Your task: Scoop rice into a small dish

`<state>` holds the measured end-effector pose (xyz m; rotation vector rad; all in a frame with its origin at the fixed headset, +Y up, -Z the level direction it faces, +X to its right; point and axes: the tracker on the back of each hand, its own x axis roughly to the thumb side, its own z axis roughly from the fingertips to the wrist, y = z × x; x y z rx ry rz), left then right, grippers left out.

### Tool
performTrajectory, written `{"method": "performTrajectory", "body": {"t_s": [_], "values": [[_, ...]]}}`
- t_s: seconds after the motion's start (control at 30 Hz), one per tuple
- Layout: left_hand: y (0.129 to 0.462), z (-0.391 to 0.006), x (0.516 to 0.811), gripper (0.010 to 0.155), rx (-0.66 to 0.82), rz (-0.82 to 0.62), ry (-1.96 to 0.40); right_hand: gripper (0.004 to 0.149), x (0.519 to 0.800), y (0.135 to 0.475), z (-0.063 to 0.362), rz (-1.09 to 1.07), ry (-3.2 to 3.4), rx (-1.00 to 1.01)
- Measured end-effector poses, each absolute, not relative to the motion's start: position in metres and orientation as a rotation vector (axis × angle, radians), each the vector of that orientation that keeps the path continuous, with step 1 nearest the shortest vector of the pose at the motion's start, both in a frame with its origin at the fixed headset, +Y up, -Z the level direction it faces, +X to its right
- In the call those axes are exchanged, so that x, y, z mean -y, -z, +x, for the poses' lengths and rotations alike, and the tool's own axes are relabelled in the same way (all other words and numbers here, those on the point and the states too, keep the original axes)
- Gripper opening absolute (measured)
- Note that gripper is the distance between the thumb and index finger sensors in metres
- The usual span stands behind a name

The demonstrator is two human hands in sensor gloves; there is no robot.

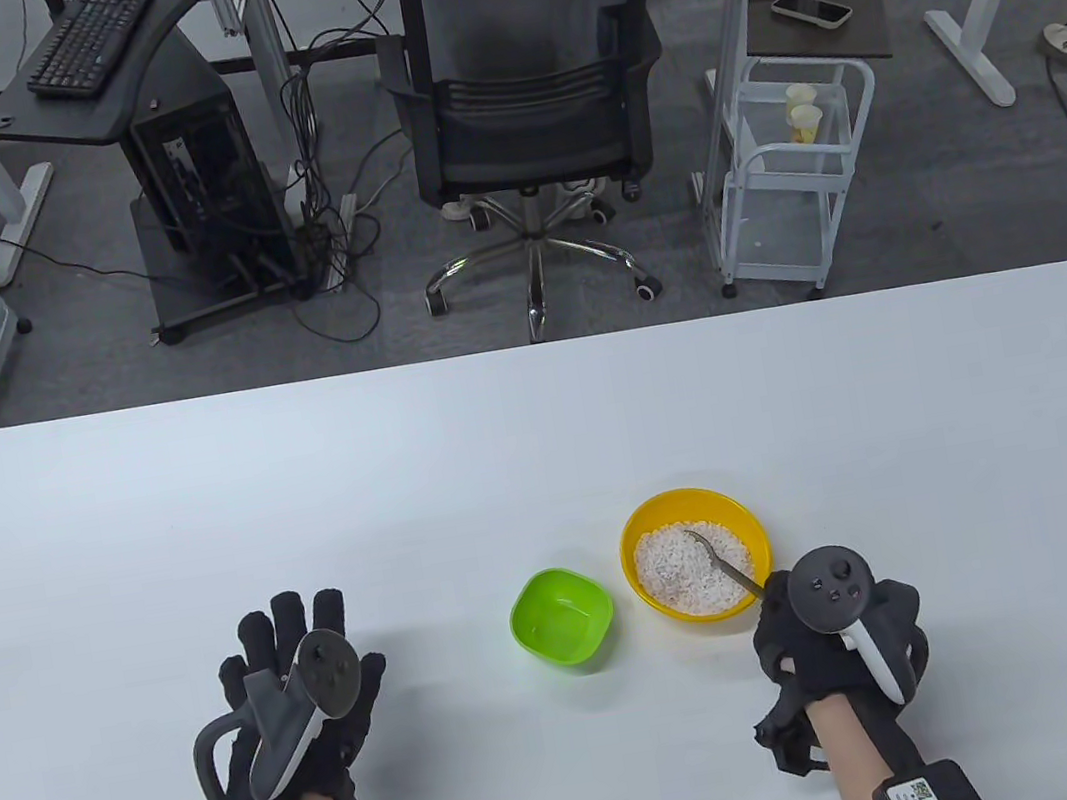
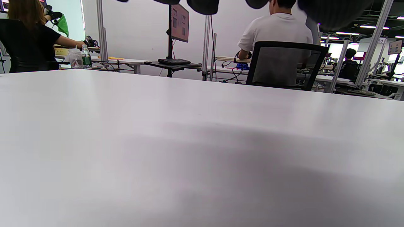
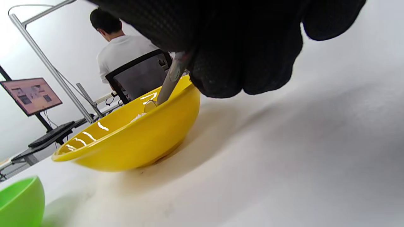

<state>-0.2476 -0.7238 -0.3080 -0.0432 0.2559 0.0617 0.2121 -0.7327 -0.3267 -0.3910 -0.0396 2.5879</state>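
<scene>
Rice point(image 1: 690, 568) in yellow bowl point(image 1: 736, 515) — right hand point(image 1: 834, 636) grips spoon point(image 1: 722, 565); left hand point(image 1: 288, 702) flat, fingers straight.

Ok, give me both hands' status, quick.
Left hand: open, fingers straight, flat on the table, holding nothing.
Right hand: gripping the spoon handle, its tip in the yellow bowl of rice.

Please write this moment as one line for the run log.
phase: scooping | right hand: grips spoon in rice, yellow bowl | green dish: empty | left hand: open
</scene>
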Motion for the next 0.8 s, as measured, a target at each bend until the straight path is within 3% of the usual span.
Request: {"method": "performTrajectory", "body": {"t_s": [0.8], "values": [[0.307, -0.247, 0.724, 0.074, -0.251, -0.053, -0.073, 0.044, 0.750, 0.325, 0.242, -0.550, -1.930, -0.178]]}}
